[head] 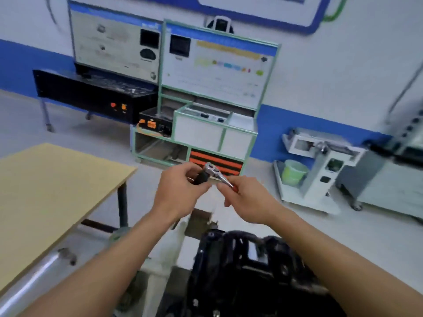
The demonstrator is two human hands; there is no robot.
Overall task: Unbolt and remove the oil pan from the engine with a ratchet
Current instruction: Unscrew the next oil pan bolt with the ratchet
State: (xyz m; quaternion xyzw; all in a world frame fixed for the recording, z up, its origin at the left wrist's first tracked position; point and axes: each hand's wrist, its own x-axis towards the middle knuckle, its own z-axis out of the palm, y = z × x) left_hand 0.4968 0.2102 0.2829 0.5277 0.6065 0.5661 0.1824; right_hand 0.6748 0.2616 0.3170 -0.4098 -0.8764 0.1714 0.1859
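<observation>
**Q:** What does the figure show, largest first?

**A:** Grey floor (270, 234) runs from the table (52, 191) at left to the white machine (320, 170) at right, with a broad strip of it open between them. The table's right edge slants toward the left forearm. A green-framed stand (217, 72) is against the wall, straight ahead. The dark engine (240, 271) sits at the bottom, between and below the forearms. The blur does not let the oil pan be told apart from it.

**Q:** Containers?

**A:** A green bucket (294, 172) rests on the white machine's base, and its contents cannot be seen. The stand's lower left bay is open-fronted — what lies inside is indistinct. A black box (155, 124) with orange parts sits on the shelf above it.

**Q:** And the hands?

**A:** Both are raised over the floor, well above the engine. The left hand (180, 191) curls its fingers round a black piece (201, 177) just beneath the ratchet's head. The right hand (247, 200) pinches the handle of the ratchet (215, 173) between thumb and fingertips, with the remaining fingers loosely bent. The chrome head sits between the two hands.
</observation>
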